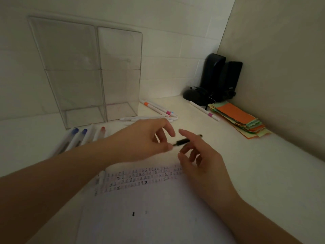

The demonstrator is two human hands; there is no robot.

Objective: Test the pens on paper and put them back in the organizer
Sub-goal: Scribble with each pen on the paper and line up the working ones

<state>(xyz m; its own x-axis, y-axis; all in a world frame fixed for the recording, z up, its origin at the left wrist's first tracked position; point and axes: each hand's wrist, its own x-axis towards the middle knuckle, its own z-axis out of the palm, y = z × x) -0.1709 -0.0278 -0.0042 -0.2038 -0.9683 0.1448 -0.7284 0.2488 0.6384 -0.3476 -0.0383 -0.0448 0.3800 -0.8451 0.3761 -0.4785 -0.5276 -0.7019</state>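
Observation:
A dark pen (182,142) hangs over the desk between my two hands. My right hand (202,159) holds its barrel in curled fingers, index finger stretched out. My left hand (149,138) pinches the pen's near tip between thumb and fingertip. Below them lies a white paper (154,217) with printed rows along its top and two small ink marks. The clear two-compartment organizer (98,73) stands against the wall with no pens in it. Blue- and red-capped pens (79,138) lie in front of it. White markers (158,110) lie to its right.
A single white marker (204,110) lies beside a stack of coloured paper slips (241,118) at the right. Two dark speakers (221,76) and a tangled cable stand in the corner. Walls close the desk at the back and right.

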